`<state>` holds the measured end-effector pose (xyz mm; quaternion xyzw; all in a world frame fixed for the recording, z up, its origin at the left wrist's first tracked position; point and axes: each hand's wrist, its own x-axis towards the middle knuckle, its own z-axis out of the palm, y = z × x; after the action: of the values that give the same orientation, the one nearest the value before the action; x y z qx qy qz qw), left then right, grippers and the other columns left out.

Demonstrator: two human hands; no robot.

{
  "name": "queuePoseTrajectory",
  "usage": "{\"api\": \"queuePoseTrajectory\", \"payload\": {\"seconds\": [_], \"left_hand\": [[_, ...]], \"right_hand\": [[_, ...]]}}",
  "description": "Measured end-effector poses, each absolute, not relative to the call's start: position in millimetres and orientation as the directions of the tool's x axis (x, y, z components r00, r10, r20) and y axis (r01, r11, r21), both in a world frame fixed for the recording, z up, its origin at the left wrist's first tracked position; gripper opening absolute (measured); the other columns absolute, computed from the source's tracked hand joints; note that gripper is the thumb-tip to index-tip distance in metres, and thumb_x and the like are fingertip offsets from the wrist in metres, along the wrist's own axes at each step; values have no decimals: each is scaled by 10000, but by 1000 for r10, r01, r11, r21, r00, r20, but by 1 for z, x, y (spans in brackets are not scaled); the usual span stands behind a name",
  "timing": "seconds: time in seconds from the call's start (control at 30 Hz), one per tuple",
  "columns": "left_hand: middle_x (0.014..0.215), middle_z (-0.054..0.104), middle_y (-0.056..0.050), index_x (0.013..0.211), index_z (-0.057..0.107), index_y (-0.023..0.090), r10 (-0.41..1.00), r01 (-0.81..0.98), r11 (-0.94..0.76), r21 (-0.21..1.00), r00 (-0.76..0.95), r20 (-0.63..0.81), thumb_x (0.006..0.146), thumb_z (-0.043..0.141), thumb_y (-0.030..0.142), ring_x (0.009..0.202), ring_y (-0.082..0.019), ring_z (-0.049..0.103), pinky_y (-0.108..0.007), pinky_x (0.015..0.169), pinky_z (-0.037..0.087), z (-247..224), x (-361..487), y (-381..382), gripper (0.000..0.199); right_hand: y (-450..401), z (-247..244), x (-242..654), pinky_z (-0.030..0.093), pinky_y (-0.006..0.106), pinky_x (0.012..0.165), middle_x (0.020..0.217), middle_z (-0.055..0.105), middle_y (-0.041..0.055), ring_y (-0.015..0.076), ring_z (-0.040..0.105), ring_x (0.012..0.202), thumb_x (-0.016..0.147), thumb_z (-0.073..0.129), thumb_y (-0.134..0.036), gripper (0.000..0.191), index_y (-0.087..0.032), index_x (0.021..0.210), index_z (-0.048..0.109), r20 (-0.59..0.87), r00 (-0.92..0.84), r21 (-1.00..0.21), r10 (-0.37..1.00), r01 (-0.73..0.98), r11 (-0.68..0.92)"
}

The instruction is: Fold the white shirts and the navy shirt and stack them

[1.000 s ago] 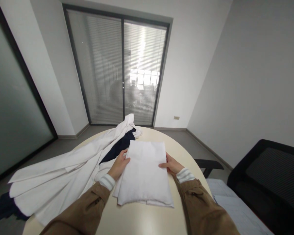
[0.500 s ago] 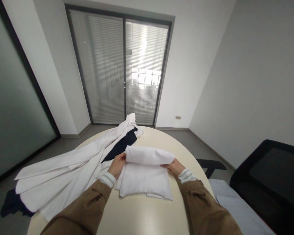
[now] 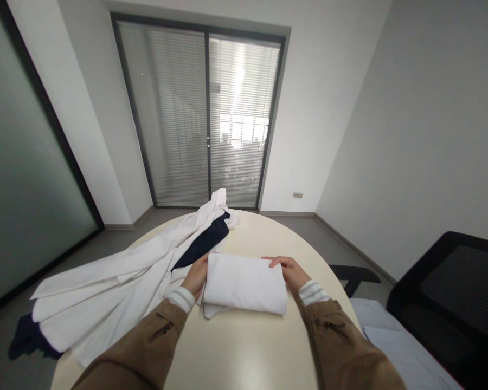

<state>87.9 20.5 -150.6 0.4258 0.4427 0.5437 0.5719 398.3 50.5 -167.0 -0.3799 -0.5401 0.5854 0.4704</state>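
A folded white cloth (image 3: 244,284) lies on the cream round table (image 3: 236,352) in front of me, packed into a flat rectangle with a few layers showing at its near left corner. My left hand (image 3: 196,276) pinches its left edge, fingertips partly hidden by the fabric. Over the far right corner, my right hand (image 3: 291,273) grips the cloth with one finger along the far edge and another on top. Left of the folded piece, long white garments (image 3: 117,290) are spread in a loose heap. A dark navy cloth (image 3: 203,241) lies among them, close to my left hand.
More navy fabric (image 3: 32,338) hangs past the table's left edge. On the right stands a black mesh chair (image 3: 451,287), its armrest (image 3: 355,274) near the table's rim. Pale fabric (image 3: 398,341) lies on its seat. Glass doors with blinds (image 3: 203,119) are beyond the table.
The raised far section of the white cloth has been folded down toward me, so the cloth is now a shorter, flat rectangle. My right hand has shifted onto its far right corner.
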Motion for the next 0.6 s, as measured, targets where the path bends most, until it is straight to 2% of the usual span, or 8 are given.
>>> {"api": "queuePoseTrajectory", "payload": {"seconds": [0.1, 0.2, 0.23, 0.3, 0.37, 0.43, 0.5, 0.6], "left_hand": [[871, 760, -72, 1026, 697, 155, 996, -250, 74, 965, -29, -84, 713, 733, 409, 907, -277, 706, -378, 808, 555, -154, 88, 25, 405], [1011, 751, -114, 1034, 694, 128, 993, -185, 9, 983, -110, -30, 792, 637, 443, 1060, -296, 671, -415, 954, 510, -152, 85, 30, 401], [1100, 732, -130, 1065, 688, 125, 989, -125, -38, 991, -148, 19, 828, 602, 446, 1131, -297, 642, -427, 1021, 471, -149, 85, 29, 408], [1300, 648, -141, 1184, 650, 137, 960, 103, -205, 973, -173, 221, 895, 539, 422, 1272, -286, 554, -437, 1135, 370, -142, 86, 23, 421], [1469, 520, -126, 1337, 565, 167, 883, 397, -424, 814, -19, 469, 946, 485, 382, 1388, -262, 442, -436, 1197, 290, -137, 90, 12, 453], [1578, 384, -114, 1451, 462, 180, 795, 591, -576, 565, 244, 555, 975, 445, 369, 1471, -261, 317, -460, 1217, 260, -139, 97, 0, 513], [1615, 307, -129, 1510, 384, 162, 783, 697, -602, 390, 418, 461, 986, 431, 389, 1502, -297, 239, -515, 1205, 271, -148, 104, -9, 573], [1604, 312, -165, 1523, 364, 122, 826, 799, -552, 239, 482, 294, 999, 398, 414, 1497, -341, 236, -562, 1180, 292, -165, 110, -15, 601]], "right_hand": [[51, -169, 397, 501, 474, 952, 1202, 720, 114, 279, 703, 1002, 601, 845, -343, 224, -183, 621, 689, 43, -282, -993, 958, -117, 10], [51, -169, 399, 490, 464, 961, 1250, 699, 107, 303, 680, 1059, 603, 785, -302, 145, -190, 615, 695, 25, -283, -997, 959, -77, 4], [51, -168, 400, 485, 465, 968, 1256, 697, 105, 314, 672, 1080, 614, 751, -300, 119, -192, 614, 700, 21, -280, -998, 960, -62, 4], [50, -159, 401, 469, 475, 991, 1229, 712, 107, 333, 652, 1121, 669, 657, -330, 155, -196, 614, 713, 49, -245, -999, 968, -16, 47], [46, -143, 398, 436, 484, 1037, 1186, 731, 115, 335, 625, 1171, 743, 553, -365, 267, -196, 649, 737, 150, -190, -981, 970, 95, 171], [38, -123, 385, 387, 483, 1096, 1204, 723, 114, 314, 597, 1221, 823, 479, -382, 353, -194, 803, 777, 285, -182, -902, 941, 281, 328], [24, -107, 363, 345, 474, 1141, 1304, 673, 98, 280, 565, 1272, 916, 442, -420, 422, -203, 1113, 745, 350, -260, -759, 900, 484, 435], [0, -105, 324, 200, 526, 1212, 1546, 450, 57, 288, 327, 1467, 985, 392, -521, 532, -273, 1436, 527, 244, -456, -513, 856, 688, 513]]}}
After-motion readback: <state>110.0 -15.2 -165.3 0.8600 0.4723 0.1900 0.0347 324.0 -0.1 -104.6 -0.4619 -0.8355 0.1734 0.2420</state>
